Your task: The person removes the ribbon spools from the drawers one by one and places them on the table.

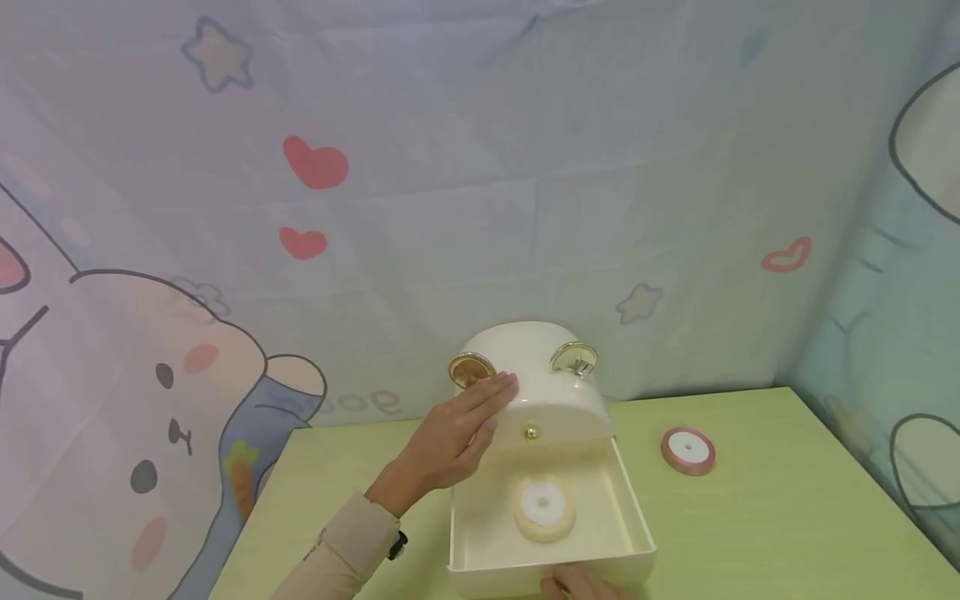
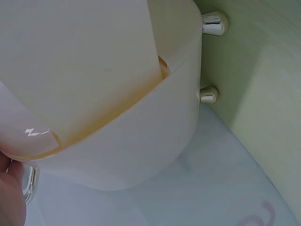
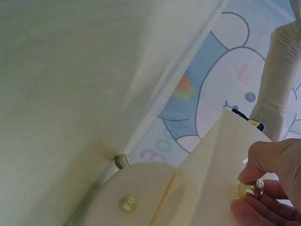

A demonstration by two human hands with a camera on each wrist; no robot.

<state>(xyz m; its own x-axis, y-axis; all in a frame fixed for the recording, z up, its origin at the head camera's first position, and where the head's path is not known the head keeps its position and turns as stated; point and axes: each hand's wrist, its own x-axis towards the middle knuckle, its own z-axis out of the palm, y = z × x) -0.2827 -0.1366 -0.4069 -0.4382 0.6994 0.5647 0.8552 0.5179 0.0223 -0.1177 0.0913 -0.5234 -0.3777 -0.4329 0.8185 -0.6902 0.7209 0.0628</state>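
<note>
Green tabletop (image 1: 750, 533) bears a cream plastic drawer box (image 1: 536, 392); its drawer (image 1: 480, 517) points toward six o'clock, right hand (image 3: 270, 188) pinching the knob (image 3: 245, 189), left hand (image 1: 457, 437) flat, fingers together.

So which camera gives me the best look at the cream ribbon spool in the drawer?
The head view: the cream spool lies flat in the open drawer, fully visible from above. The left wrist and right wrist views show only the box's outside, not the spool.
</note>
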